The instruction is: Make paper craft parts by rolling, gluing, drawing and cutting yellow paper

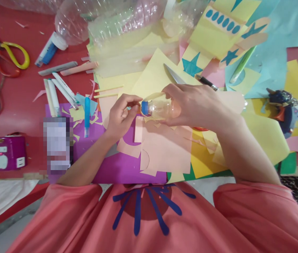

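My right hand (pixel 188 103) is wrapped round a clear plastic bottle (pixel 162 108). The bottle lies on its side in the air, its blue cap (pixel 145 108) pointing left. My left hand (pixel 124 116) is just left of the cap, thumb and forefinger curled close together. What those fingertips hold, if anything, is too small to make out. Under both hands lie a pale pink paper sheet (pixel 166 149) and a purple sheet (pixel 103 165). Behind the bottle, a blade (pixel 173 73) rests on yellow paper (pixel 149 75).
Large clear bottles (pixel 127 21) line the back. At left are scissors (pixel 14 56), a glue bottle (pixel 50 49), several markers (pixel 64 89), a phone (pixel 57 144) and a purple plug block (pixel 8 153). Paper pieces with teal stars (pixel 191 65) and a dark blue figure (pixel 286 109) lie right.
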Motion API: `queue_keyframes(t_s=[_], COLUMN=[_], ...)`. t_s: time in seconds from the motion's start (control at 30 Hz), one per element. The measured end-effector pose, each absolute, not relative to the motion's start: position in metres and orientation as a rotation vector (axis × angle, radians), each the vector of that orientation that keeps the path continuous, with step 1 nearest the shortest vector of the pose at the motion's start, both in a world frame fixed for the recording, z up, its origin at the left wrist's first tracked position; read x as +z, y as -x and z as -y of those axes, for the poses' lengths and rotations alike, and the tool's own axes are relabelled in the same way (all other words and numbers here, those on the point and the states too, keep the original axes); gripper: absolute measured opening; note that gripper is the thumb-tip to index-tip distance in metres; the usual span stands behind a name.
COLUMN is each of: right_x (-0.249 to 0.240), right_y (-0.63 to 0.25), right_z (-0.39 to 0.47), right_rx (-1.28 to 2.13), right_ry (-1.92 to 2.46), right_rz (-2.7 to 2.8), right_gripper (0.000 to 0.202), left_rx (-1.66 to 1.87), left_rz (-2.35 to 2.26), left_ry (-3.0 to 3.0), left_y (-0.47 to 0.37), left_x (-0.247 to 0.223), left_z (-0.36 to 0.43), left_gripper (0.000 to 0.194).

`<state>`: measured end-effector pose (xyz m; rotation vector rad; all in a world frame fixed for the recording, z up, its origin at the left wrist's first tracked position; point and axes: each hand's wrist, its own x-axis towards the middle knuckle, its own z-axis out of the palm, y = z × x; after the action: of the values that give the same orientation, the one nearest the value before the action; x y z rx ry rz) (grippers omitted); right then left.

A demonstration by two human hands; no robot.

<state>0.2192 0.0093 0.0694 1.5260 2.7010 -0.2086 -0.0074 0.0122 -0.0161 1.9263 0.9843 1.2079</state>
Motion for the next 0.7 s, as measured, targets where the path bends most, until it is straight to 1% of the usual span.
queue_keyframes(t_s=[0.07, 0.23, 0.33, 0.5, 0.6, 0.7], right_x=[0.071, 0.076, 0.08, 0.083, 0.083, 0.083], right_y=[-0.219, -0.217, -0.217, -0.218, -0.217, -0.217], right_z=[-0.009, -0.007, -0.007, -0.006, -0.006, -0.005], right_rx=[-0.211, -0.246, -0.245, -0.253, -0.24, -0.223], right_ry=[-1.513, -1.49, -1.46, -1.418, -1.399, -1.401], right_rz=[-2.686, -2.689, -2.68, -2.668, -2.651, -2.678], right_gripper=[0.053, 0.052, 0.048, 0.047, 0.046, 0.043], left_rx=[1.162, 1.2, 1.16, 1.214, 1.16, 1.126], left_rz=[-1.031, -1.0, -1.044, -0.936, -0.937, -0.943], left_ry=[-1.921, -2.031, -2.048, -2.091, -2.059, -2.03], left_y=[0.006, 0.005, 0.006, 0.006, 0.005, 0.006], left_x=[-0.014, -0.008, -0.007, -0.006, -0.005, -0.004], left_z=[-0.012, -0.012, -0.013, -0.014, -0.013, -0.012], left_gripper=[0.024, 0.022, 0.024, 0.025, 0.028, 0.026])
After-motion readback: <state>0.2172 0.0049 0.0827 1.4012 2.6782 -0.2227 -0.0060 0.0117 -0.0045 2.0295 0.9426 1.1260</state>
